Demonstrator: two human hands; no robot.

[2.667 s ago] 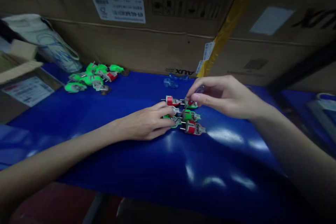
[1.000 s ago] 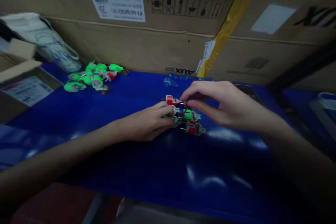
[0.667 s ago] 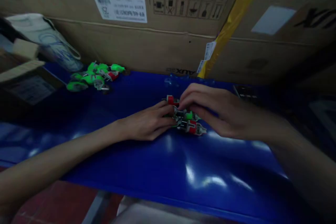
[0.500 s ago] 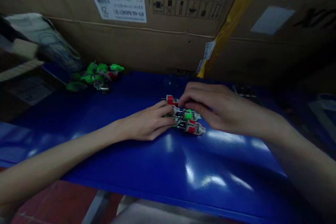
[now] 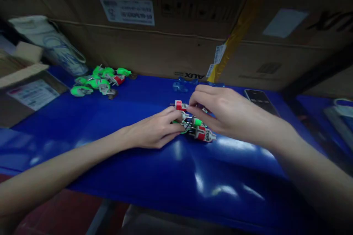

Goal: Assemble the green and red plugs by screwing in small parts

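Note:
Small two-pin power plugs in red, green and white lie in a cluster in the middle of the head view. My left hand [image 5: 156, 129] rests palm down on the table, its curled fingers closed over the white-and-green plugs [image 5: 185, 127] at the left of the cluster and partly hiding them. From the right comes my right hand [image 5: 224, 112], with thumb and index finger pinched at the tail of a red-and-white plug [image 5: 180, 105]. Under that hand a green plug [image 5: 198, 122] is partly covered. Nearest me lies another red-and-white plug [image 5: 203, 133], touched by neither hand.
Several green plugs [image 5: 97, 82] are heaped at the back left, beside a white cloth bag [image 5: 52, 44] and an open carton [image 5: 33, 91]. Clear blue plastic pieces [image 5: 180, 85] and a phone [image 5: 260, 100] lie behind my right hand. Large cardboard boxes [image 5: 138, 49] wall the blue table's [image 5: 132, 176] back.
My right hand has shifted slightly, now covering more of the green plug while its fingertips stay by the far red plug. My left hand has barely moved.

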